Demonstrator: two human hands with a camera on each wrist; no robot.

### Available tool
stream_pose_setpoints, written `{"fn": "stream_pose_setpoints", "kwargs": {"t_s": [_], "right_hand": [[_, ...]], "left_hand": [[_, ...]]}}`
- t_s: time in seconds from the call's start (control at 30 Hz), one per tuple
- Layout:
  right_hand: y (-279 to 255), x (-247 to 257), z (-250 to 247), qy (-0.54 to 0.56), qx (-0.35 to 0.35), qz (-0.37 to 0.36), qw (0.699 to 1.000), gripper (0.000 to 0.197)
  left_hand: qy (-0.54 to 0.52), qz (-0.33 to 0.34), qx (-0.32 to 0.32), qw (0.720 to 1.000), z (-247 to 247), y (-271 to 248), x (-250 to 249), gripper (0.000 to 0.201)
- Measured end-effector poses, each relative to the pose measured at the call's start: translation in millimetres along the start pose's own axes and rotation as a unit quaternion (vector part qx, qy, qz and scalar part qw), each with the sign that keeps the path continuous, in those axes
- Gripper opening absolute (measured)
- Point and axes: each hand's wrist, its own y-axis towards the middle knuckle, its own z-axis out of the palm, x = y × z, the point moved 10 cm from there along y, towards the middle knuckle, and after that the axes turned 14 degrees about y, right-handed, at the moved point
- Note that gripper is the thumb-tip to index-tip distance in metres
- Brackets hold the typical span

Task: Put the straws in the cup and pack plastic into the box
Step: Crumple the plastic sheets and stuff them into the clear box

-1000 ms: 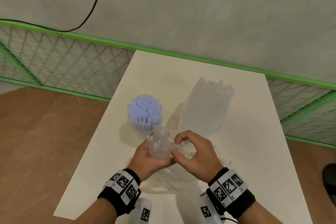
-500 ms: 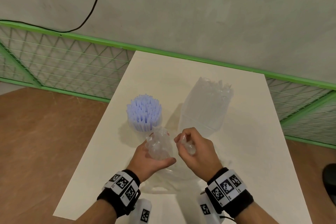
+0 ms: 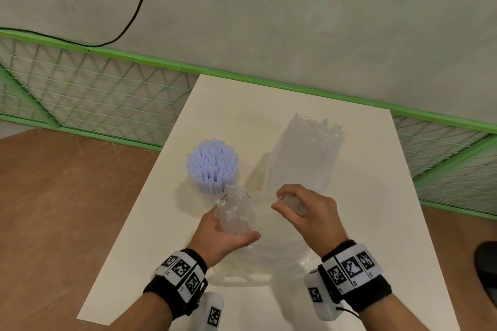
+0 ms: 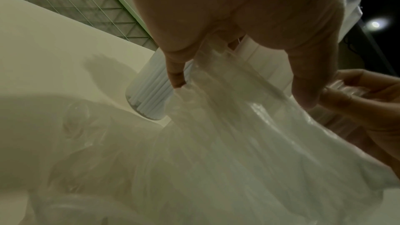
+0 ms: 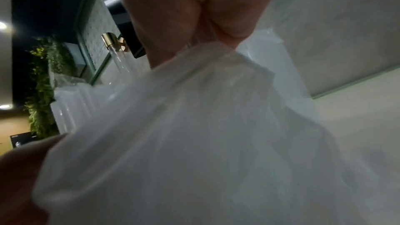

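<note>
A clear cup (image 3: 215,185) packed with pale blue straws (image 3: 212,162) stands upright on the white table (image 3: 376,209); it shows too in the left wrist view as the cup (image 4: 149,95). Right of it stands a tall clear plastic box (image 3: 304,156). My left hand (image 3: 228,226) grips a crumpled wad of clear plastic (image 3: 235,213), which trails down onto the table as a sheet (image 4: 249,143). My right hand (image 3: 298,205) pinches another part of the same clear plastic (image 3: 291,201), seen close up as plastic (image 5: 205,126) hanging from the fingers.
More clear plastic film (image 3: 258,263) lies on the table between my wrists. A green mesh fence (image 3: 94,97) runs behind the table, under a grey wall with a black cable (image 3: 139,5). A dark object (image 3: 486,263) lies on the brown floor at the right.
My hands have moved apart: the right hand has drawn away to the right with its pinch of plastic, while the left hand keeps the crumpled wad.
</note>
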Motion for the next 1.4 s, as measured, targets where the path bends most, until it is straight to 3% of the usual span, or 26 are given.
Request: {"fn": "stream_pose_setpoints", "kwargs": {"t_s": [0.17,0.3,0.47,0.63,0.73,0.93,1.1,1.3,1.4], "right_hand": [[21,63,-60,0.023,-0.095,-0.072,0.993,0.02],[41,120,-142,0.093,-0.214,-0.134,0.963,0.02],[71,108,-186,0.108,-0.249,-0.132,0.954,0.021],[101,60,-147,0.017,-0.14,-0.073,0.987,0.019],[107,38,-111,-0.087,-0.059,-0.077,0.992,0.017],[102,5,-58,-0.229,0.049,-0.112,0.966,0.038],[85,-26,-19,-0.312,0.193,-0.062,0.928,0.057],[77,-29,-15,-0.352,0.211,-0.041,0.911,0.075],[79,-22,-14,-0.363,0.154,-0.037,0.918,0.082]], "left_hand": [[0.0,-0.008,-0.004,1.0,-1,1,2,0.062],[-0.003,-0.01,0.005,1.0,-1,1,1,0.061],[-0.01,-0.012,0.007,1.0,0,2,2,0.063],[-0.02,-0.017,0.004,1.0,0,4,6,0.063],[-0.016,-0.015,0.006,1.0,0,3,6,0.063],[-0.018,-0.017,0.009,1.0,-1,3,7,0.062],[-0.023,-0.02,0.012,0.999,-1,3,8,0.063],[-0.02,-0.017,0.011,1.0,0,4,7,0.063],[-0.018,-0.013,0.009,1.0,0,3,5,0.062]]}}
